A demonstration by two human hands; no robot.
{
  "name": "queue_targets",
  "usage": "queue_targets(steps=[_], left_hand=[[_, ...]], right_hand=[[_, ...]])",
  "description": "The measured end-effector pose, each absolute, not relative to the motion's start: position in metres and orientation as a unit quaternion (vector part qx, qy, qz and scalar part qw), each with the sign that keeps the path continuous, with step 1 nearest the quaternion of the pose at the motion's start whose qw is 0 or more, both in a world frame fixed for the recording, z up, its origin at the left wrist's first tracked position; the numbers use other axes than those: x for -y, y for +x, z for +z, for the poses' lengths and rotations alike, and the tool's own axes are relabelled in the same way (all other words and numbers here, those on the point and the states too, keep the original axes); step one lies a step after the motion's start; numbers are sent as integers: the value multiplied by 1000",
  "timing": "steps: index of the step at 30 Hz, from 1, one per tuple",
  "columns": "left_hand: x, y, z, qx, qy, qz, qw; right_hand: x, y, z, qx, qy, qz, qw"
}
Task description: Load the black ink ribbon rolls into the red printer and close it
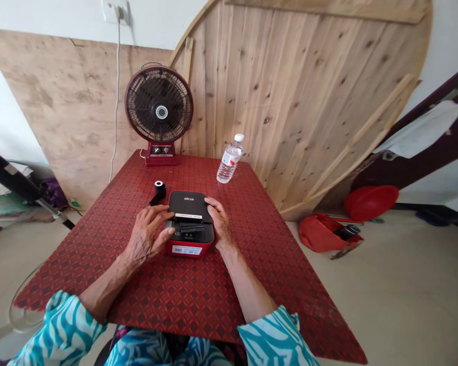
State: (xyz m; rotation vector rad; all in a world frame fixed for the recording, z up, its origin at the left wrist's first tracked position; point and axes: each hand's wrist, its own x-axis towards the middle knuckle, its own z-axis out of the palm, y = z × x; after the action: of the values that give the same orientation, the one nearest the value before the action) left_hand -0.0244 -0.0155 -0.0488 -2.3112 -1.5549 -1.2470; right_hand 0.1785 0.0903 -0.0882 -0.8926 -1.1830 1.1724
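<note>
White wall [61, 15]; plywood sheet [80, 101], rounded plank panel [309, 91] behind red patterned table [168, 295]; pale floor [389, 290].

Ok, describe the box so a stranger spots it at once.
Start at the red table and look nearer than the fan. Between left hand and right hand sits the box, a white label on its near side. Unlike the bottle and roll, it is black above and red below.

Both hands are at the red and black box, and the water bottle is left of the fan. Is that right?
Not quite: the head view shows the water bottle right of the fan. The left hand and right hand are at the box, as stated.
</note>
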Motion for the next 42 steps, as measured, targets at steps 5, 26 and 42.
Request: queue_targets(steps=[5,26,42], left_hand=[[15,-26,-51,493,-765,-412,39],[-3,-13,-57,437,-367,-591,-570],[-5,-24,-54,436,-416,-551,-576]], right_hand=[[-86,180,-88,518,-388,500,575],[-80,171,-108,508,-411,483,583],[-79,169,-107,496,-410,492,587]])
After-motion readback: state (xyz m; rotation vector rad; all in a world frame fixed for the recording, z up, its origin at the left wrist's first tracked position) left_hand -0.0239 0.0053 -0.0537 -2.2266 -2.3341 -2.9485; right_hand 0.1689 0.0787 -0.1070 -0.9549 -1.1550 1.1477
